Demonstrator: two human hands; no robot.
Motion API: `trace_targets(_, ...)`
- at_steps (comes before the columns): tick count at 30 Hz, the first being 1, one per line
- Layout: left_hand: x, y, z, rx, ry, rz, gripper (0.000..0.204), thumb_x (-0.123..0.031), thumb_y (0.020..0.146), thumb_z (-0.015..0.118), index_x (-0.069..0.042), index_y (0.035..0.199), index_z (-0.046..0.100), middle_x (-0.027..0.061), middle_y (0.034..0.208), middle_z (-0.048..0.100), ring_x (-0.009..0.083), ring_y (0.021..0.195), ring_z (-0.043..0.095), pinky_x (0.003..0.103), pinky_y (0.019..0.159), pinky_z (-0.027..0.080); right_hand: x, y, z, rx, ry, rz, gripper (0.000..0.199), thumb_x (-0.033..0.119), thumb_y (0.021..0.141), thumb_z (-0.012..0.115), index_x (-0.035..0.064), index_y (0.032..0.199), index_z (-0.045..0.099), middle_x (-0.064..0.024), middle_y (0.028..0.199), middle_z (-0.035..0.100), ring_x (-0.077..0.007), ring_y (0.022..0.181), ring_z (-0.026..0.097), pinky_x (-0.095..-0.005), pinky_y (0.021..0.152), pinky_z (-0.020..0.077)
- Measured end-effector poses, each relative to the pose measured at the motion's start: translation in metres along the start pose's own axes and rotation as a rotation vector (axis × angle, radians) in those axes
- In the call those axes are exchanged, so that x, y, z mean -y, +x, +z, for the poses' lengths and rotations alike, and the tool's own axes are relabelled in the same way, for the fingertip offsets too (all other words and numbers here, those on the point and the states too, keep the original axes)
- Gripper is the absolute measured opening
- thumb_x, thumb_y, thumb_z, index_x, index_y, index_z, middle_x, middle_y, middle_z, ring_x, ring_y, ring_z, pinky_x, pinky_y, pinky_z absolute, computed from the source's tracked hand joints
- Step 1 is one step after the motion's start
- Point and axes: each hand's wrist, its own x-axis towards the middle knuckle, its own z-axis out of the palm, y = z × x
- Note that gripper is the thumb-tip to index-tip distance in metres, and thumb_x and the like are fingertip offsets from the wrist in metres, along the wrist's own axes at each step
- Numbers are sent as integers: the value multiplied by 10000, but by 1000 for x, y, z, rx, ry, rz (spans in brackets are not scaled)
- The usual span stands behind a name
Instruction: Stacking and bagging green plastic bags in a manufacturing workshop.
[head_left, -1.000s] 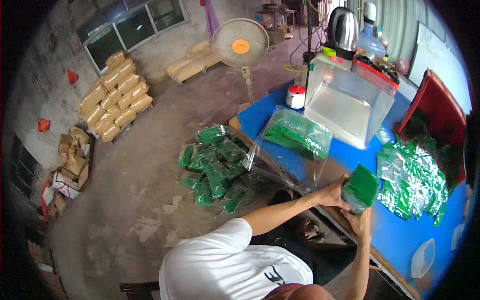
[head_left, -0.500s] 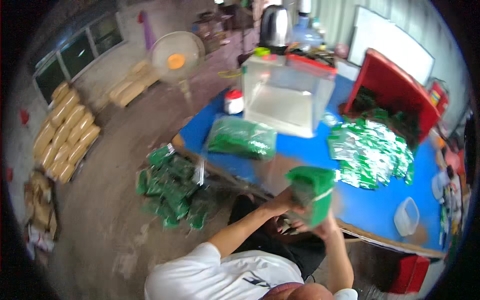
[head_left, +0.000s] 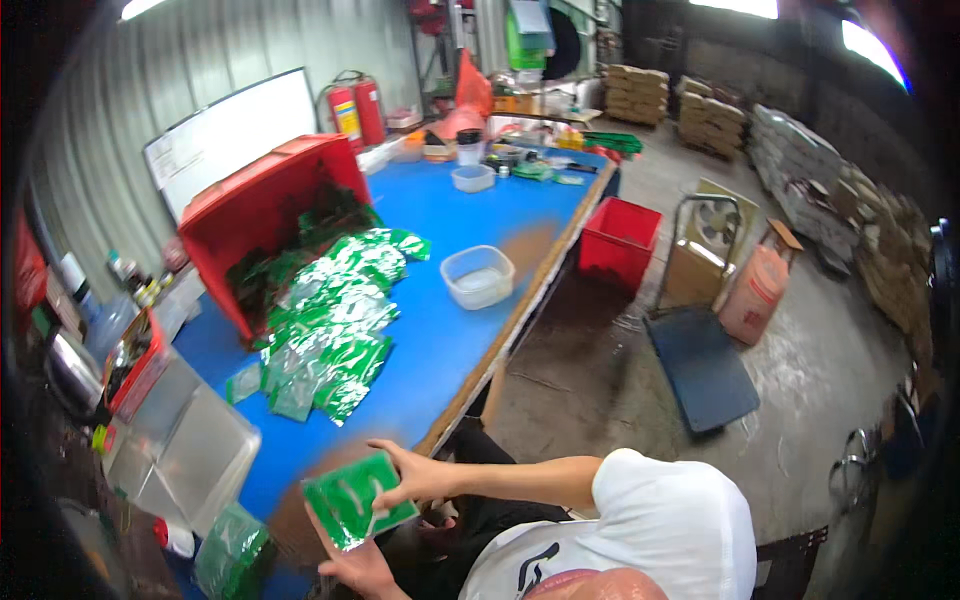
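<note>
A green stack of flat plastic packets (head_left: 352, 497) is held over the near edge of the blue table. My right hand (head_left: 415, 476) is closed on its right side, thumb on the top face. My left hand (head_left: 358, 570) grips it from the near lower side, its fingers partly hidden beneath. Beyond lies a heap of shiny green and silver packets (head_left: 335, 310), spilling out of a tipped red crate (head_left: 215, 240). A clear bag of green packets (head_left: 230, 555) lies left of my left hand.
A clear plastic tub (head_left: 477, 278) stands on the blue table (head_left: 425, 340). At left is a translucent box (head_left: 190, 450). On the floor to the right are a red bin (head_left: 620, 243), a platform trolley (head_left: 702, 370) and a pink sack (head_left: 757, 290). Stacked sacks (head_left: 636, 95) stand farther back.
My view has swung to the right, bringing the trolley and stacked sacks into sight. The green stack remains in both hands, now tilted flatter with its broad face up.
</note>
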Motion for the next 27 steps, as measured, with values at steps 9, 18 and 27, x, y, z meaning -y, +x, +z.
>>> trace_targets(9, 3, -12, -25, -614, 106, -189, 593, -413, 944, 590, -46, 1392, 464, 114, 1336, 550, 275, 1214, 547, 431, 1029, 448, 8, -14, 30, 54, -201, -214, 1043, 280, 714, 836, 70, 1468, 148, -214, 1190, 538, -322, 1103, 572, -404, 940, 471)
trace_targets(18, -28, -25, 13, -436, 1130, -79, 474, -208, 926, 639, -11, 1330, 489, 104, 1231, 557, 186, 1139, 521, 331, 993, 404, 33, -15, 18, 293, -419, -173, 1027, 172, 625, 885, 64, 1438, 266, -213, 1268, 517, -310, 1169, 561, -407, 1002, 459)
trace_targets(27, -133, -66, -37, -644, 2037, 351, 680, -173, 756, 789, -63, 1340, 460, 164, 1299, 490, 307, 1231, 478, 450, 1047, 383, 11, 24, 36, 43, -213, -447, 1023, 40, 668, 813, 81, 1485, 199, -176, 1328, 455, -289, 1185, 521, -407, 1016, 443)
